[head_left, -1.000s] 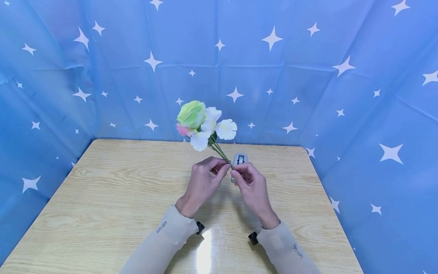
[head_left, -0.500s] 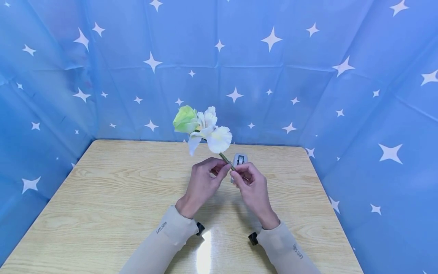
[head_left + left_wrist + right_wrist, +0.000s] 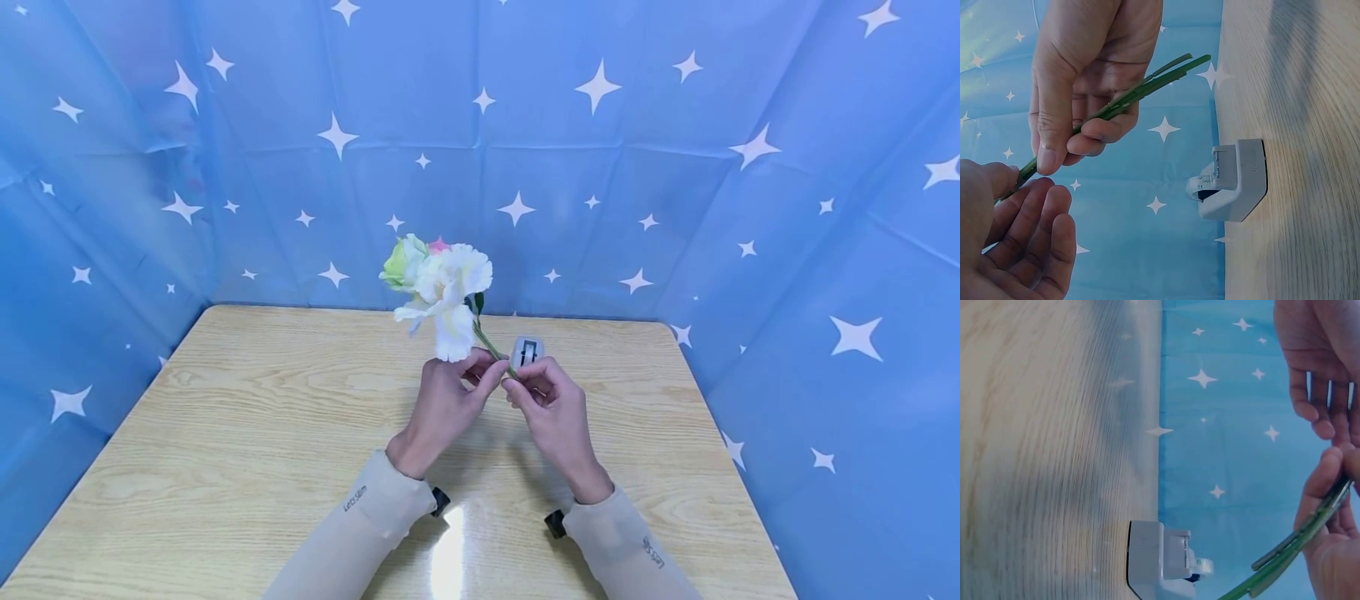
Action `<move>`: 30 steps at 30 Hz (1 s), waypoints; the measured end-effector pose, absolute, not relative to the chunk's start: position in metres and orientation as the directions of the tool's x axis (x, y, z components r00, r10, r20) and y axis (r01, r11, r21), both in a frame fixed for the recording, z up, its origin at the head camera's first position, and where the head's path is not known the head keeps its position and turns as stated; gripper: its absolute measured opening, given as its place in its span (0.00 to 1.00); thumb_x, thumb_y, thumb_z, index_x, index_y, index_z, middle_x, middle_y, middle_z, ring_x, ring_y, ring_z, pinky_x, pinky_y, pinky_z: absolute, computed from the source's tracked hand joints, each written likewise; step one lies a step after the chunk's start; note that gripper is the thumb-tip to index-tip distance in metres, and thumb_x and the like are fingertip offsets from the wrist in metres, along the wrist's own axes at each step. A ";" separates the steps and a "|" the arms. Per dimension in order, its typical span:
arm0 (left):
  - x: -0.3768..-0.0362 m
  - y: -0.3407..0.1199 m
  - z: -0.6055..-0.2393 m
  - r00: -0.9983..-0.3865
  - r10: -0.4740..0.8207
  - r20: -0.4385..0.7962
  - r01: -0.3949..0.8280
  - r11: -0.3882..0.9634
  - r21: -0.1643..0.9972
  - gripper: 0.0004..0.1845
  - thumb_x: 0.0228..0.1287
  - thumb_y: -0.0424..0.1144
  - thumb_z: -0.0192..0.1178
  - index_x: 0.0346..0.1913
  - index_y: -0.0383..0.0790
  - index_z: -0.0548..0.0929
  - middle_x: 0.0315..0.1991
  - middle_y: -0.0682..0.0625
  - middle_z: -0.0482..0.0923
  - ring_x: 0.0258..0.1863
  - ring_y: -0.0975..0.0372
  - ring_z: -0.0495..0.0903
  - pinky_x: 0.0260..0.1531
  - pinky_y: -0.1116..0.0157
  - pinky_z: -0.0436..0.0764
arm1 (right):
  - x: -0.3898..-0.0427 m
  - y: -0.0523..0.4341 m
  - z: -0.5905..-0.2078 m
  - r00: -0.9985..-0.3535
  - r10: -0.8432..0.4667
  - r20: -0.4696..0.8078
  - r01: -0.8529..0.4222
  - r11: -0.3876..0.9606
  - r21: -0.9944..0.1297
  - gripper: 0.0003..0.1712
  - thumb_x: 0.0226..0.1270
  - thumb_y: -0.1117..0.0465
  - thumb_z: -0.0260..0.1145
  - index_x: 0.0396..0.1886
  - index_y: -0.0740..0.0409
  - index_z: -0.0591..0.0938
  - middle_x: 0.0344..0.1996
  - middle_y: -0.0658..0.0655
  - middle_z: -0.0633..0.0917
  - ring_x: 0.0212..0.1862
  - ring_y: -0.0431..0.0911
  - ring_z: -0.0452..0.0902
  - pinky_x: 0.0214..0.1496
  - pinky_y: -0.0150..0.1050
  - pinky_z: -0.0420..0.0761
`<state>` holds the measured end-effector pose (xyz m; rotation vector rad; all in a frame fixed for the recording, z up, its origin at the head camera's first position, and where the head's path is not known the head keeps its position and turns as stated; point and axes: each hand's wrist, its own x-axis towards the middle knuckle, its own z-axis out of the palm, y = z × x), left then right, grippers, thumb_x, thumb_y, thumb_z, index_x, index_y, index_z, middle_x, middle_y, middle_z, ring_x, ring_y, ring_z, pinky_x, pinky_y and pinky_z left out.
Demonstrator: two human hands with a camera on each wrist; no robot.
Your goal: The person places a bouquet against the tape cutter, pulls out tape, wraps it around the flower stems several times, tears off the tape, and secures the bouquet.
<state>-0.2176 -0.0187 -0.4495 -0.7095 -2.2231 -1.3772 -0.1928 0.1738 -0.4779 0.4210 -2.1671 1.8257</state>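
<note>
A small bunch of artificial flowers, white, pale green and pink, stands tilted up and left above the table. Its green stems run down to both hands. My left hand pinches the stems between thumb and fingertips just under the blooms. My right hand grips the stems a little lower, thumb over curled fingers. In the left wrist view the right hand holds the stems in the air, and their cut ends stick out past it. Both hands hover above the wooden table.
A small grey plastic device with a dark slot sits on the table just behind the right hand, and shows as a grey device in the left wrist view. Blue star-patterned cloth walls the table on three sides.
The bunch has turned about its stems: the white bloom swung from the right to the front and lower, and a pink flower now shows on top. Both hands stayed in place.
</note>
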 end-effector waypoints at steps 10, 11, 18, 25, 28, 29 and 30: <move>-0.218 -0.017 -0.450 -0.800 0.206 0.563 0.597 0.367 0.714 0.08 0.86 0.39 0.71 0.48 0.39 0.97 0.36 0.50 0.96 0.32 0.62 0.93 0.38 0.67 0.94 | -0.194 0.174 -0.478 -0.914 -0.037 0.403 -0.404 0.152 -0.902 0.07 0.79 0.72 0.78 0.50 0.64 0.87 0.50 0.68 0.93 0.45 0.41 0.95 0.46 0.32 0.95; -0.218 -0.017 -0.450 -0.803 0.206 0.559 0.593 0.369 0.716 0.08 0.86 0.39 0.71 0.48 0.40 0.97 0.36 0.50 0.96 0.32 0.63 0.93 0.38 0.68 0.93 | -0.194 0.174 -0.479 -0.913 -0.036 0.406 -0.406 0.153 -0.901 0.07 0.79 0.72 0.78 0.50 0.64 0.87 0.50 0.68 0.93 0.44 0.41 0.95 0.45 0.31 0.95; -0.217 -0.017 -0.449 -0.818 0.201 0.539 0.572 0.388 0.723 0.10 0.88 0.40 0.69 0.46 0.43 0.97 0.34 0.53 0.95 0.31 0.66 0.92 0.38 0.65 0.94 | -0.194 0.175 -0.479 -0.920 -0.049 0.388 -0.390 0.185 -0.902 0.08 0.80 0.68 0.79 0.53 0.59 0.88 0.50 0.64 0.94 0.45 0.49 0.96 0.45 0.33 0.95; -0.217 -0.017 -0.450 -0.816 0.197 0.544 0.577 0.341 0.742 0.08 0.87 0.37 0.70 0.47 0.39 0.97 0.35 0.50 0.95 0.32 0.65 0.91 0.39 0.67 0.94 | -0.194 0.177 -0.475 -0.926 -0.065 0.373 -0.378 0.192 -0.906 0.08 0.85 0.64 0.75 0.58 0.57 0.89 0.51 0.61 0.93 0.47 0.43 0.94 0.49 0.35 0.96; -0.217 -0.018 -0.451 -0.820 0.197 0.537 0.572 0.330 0.751 0.08 0.86 0.37 0.70 0.48 0.39 0.97 0.36 0.49 0.95 0.33 0.65 0.91 0.39 0.68 0.93 | -0.194 0.178 -0.475 -0.924 -0.079 0.375 -0.383 0.193 -0.903 0.10 0.87 0.64 0.73 0.61 0.56 0.90 0.53 0.61 0.93 0.49 0.47 0.95 0.51 0.37 0.97; -0.217 -0.018 -0.451 -0.823 0.197 0.534 0.568 0.328 0.755 0.07 0.86 0.36 0.70 0.48 0.39 0.97 0.36 0.49 0.95 0.33 0.66 0.91 0.39 0.68 0.93 | -0.193 0.178 -0.474 -0.924 -0.083 0.373 -0.382 0.195 -0.903 0.11 0.87 0.64 0.73 0.62 0.55 0.91 0.54 0.61 0.92 0.49 0.48 0.95 0.52 0.37 0.97; -0.217 -0.018 -0.451 -0.825 0.196 0.530 0.565 0.326 0.758 0.07 0.86 0.36 0.70 0.48 0.39 0.97 0.36 0.49 0.95 0.33 0.66 0.91 0.40 0.68 0.93 | -0.193 0.178 -0.474 -0.924 -0.088 0.372 -0.383 0.200 -0.902 0.11 0.87 0.64 0.73 0.63 0.55 0.92 0.54 0.60 0.92 0.49 0.48 0.95 0.52 0.37 0.97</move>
